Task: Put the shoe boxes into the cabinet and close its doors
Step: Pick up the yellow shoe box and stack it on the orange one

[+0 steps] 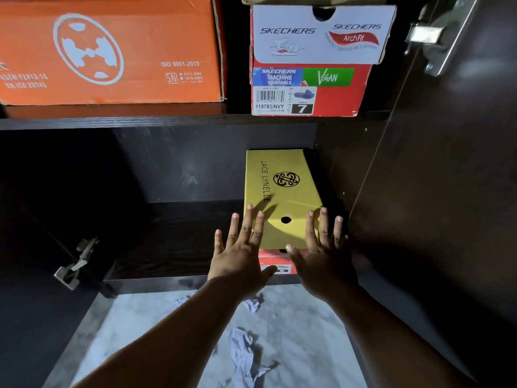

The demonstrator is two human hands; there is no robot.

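A yellow shoe box (282, 191) marked LACE LYNELLE lies on the lower shelf of the dark cabinet (179, 239), at the right, on top of a red box (275, 260) of which only the front shows. My left hand (240, 247) has straight spread fingers at the yellow box's near left corner. My right hand (326, 245) lies flat with straight fingers against its near right corner. On the upper shelf (167, 120) stand an orange box (109, 51) at the left and a red and white Skechers box (316, 60) at the right.
Both cabinet doors stand open: the right door (447, 177) with a metal hinge (436, 37), the left door's hinge (75, 264) low at the left. Crumpled paper (240, 351) lies on the pale marble floor (140, 331) in front of the cabinet.
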